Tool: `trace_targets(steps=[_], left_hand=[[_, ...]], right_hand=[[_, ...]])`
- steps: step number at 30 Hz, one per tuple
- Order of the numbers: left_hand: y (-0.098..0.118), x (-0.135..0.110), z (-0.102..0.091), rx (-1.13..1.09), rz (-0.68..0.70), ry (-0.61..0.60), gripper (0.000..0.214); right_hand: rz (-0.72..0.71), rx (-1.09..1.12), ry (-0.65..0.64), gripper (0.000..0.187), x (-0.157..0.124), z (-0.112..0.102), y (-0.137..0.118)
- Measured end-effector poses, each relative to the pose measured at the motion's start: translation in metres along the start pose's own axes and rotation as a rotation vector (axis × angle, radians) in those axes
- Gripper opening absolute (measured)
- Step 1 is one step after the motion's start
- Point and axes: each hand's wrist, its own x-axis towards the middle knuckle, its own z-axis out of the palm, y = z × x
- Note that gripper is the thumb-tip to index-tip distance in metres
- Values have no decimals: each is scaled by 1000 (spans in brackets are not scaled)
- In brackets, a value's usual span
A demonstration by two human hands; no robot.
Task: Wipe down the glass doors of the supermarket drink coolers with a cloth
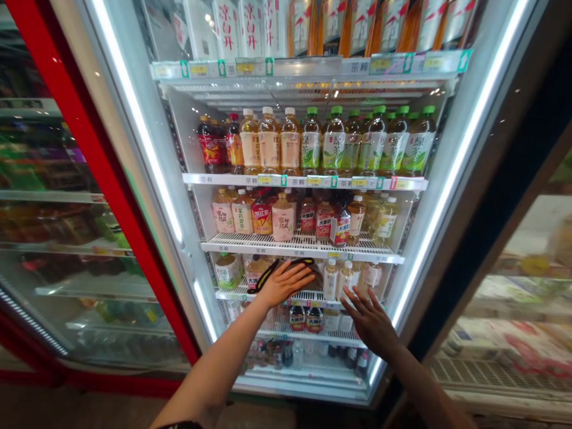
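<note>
My left hand (288,281) lies flat on a grey-brown cloth (316,280) with a black and yellow edge, holding it up against the glass door of a lit drinks fridge. Part of the cloth is hidden under the palm. To its right, my right hand (369,319) is raised with fingers spread and nothing in it, its fingertips at or close to the glass; contact cannot be made out. Behind the glass, small clear bottles (330,279) and a green tea bottle (227,271) stand on the shelf at hand height.
Higher shelves hold green-capped tea bottles (334,140) and pink-labelled bottles (283,217). A red-framed fridge (96,167) stands on the left. On the right, past a dark frame (476,196), a display case (500,357) holds packaged goods. Bright light strips (138,119) run down the fridge sides.
</note>
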Motion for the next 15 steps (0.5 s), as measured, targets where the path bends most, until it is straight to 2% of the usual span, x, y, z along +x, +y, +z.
trace_targets(steps=[2,4,6,7,8,10,13,15], left_hand=[[-13,12,-9,2,-94,-24,58],[-21,43,-15,39,-319,20,64],[-16,79,-13,71,-517,100,69],[-8,92,-9,71,-540,128,71],[1,100,-3,60,-511,139,71],[23,98,10,21,-346,108,67],[44,64,23,-15,-93,7,59],[44,46,23,-22,-12,-37,59]], right_hand=[[30,-9,-8,60,-10,-2,11],[65,-15,-6,59,-17,-6,19],[98,-13,-1,57,-21,-9,23],[111,-10,2,57,-23,-10,24],[120,-8,4,57,-25,-10,24],[114,-11,5,58,-30,-10,24],[78,-24,0,61,-42,-8,28],[72,-35,-9,60,-51,-9,34]])
